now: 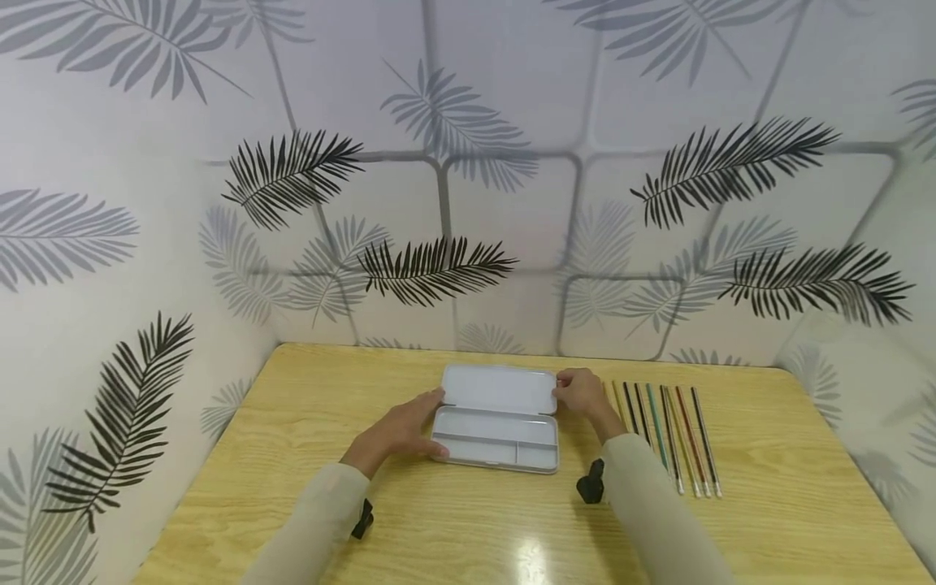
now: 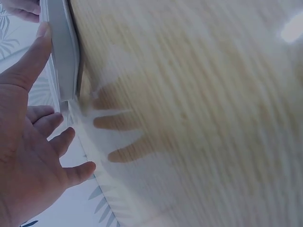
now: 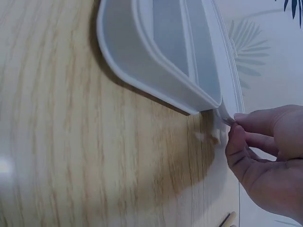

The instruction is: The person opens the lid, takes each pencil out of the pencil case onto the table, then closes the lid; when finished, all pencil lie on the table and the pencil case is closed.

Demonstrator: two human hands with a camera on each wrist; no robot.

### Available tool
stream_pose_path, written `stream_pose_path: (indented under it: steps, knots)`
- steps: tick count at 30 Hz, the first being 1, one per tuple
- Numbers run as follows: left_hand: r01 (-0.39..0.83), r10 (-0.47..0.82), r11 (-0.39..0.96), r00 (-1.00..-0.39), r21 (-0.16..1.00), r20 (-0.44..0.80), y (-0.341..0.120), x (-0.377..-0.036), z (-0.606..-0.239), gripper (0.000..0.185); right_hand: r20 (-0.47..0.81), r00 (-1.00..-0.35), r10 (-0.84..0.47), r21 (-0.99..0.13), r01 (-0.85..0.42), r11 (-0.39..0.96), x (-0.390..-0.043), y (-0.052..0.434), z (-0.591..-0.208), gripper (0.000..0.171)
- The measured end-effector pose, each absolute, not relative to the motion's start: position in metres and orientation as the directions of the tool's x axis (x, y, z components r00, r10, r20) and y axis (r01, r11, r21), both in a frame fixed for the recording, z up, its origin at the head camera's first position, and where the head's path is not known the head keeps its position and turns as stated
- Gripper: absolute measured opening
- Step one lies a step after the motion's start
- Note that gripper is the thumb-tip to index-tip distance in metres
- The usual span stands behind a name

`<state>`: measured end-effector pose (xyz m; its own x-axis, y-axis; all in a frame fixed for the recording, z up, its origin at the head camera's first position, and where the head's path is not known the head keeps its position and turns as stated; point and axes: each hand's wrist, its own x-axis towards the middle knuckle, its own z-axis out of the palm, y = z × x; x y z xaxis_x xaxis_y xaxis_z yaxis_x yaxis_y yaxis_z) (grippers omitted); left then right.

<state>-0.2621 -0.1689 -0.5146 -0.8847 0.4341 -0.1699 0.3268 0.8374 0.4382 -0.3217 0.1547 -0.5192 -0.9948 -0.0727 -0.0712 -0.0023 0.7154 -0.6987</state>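
Observation:
A white pencil case [image 1: 497,465] lies with its lid hinged back on the wooden table. Its tray has a long divider and a short cross divider, and nothing lies in the compartments. At the case's left end is my left hand [image 1: 398,431]; its thumb touches the front left corner, while the other fingers spread loosely beside the lid, as the left wrist view shows. With thumb and fingertips, my right hand [image 1: 582,394] pinches the right edge of the lid [image 1: 500,388]. In the right wrist view that hand [image 3: 270,153] grips the lid's edge just beyond the tray [image 3: 142,61].
Several pencils [image 1: 656,426] lie side by side on the table [image 1: 468,528], right of the case and partly under my right forearm. Patterned walls [image 1: 497,203] with feather prints stand behind the table and at both sides. Dark devices are strapped at both wrists.

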Motion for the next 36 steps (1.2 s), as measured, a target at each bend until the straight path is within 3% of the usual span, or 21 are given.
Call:
stream_pose_path:
  steps: [6, 9, 15, 19, 23, 27, 31, 36]
  knots:
    - [0.298, 0.386, 0.849, -0.913, 0.436, -0.129, -0.166, -0.260, -0.518, 0.118, -0.091, -0.988, -0.123, -0.826, 0.006, 0.564, -0.318, 0.161, -0.515, 0.030]
    - [0.244, 0.338, 0.858, -0.931, 0.453, -0.138, -0.164, -0.258, -0.519, 0.123, -0.026, -0.986, -0.167, -0.857, -0.064, 0.511, -0.313, 0.166, -0.508, 0.030]
    - [0.199, 0.286, 0.856, -0.951, 0.477, -0.117, -0.164, -0.257, -0.521, 0.126, 0.197, -0.937, -0.289, -0.695, -0.341, 0.634, -0.289, 0.168, -0.498, 0.024]
    - [0.226, 0.286, 0.838, -0.957, 0.497, -0.046, -0.164, -0.257, -0.520, 0.129, 0.228, -0.919, -0.322, -0.620, -0.392, 0.679, -0.268, 0.160, -0.503, 0.027]
    - [0.257, 0.298, 0.827, -0.954, 0.501, -0.003, -0.161, -0.251, -0.518, 0.112, 0.187, -0.917, -0.352, -0.561, -0.393, 0.728, -0.247, 0.151, -0.512, 0.035]
    - [0.343, 0.377, 0.853, -0.926, 0.393, -0.009, -0.158, -0.240, -0.515, 0.086, 0.065, -0.891, -0.449, -0.483, -0.422, 0.767, -0.233, 0.148, -0.514, 0.049]
    - [0.422, 0.455, 0.854, -0.890, 0.303, -0.042, -0.158, -0.232, -0.510, 0.082, 0.014, -0.845, -0.534, -0.454, -0.481, 0.750, -0.230, 0.149, -0.514, 0.073]
    - [0.436, 0.462, 0.851, -0.887, 0.294, -0.020, -0.160, -0.229, -0.512, 0.075, 0.090, -0.824, -0.559, -0.404, -0.544, 0.736, -0.231, 0.148, -0.519, 0.062]
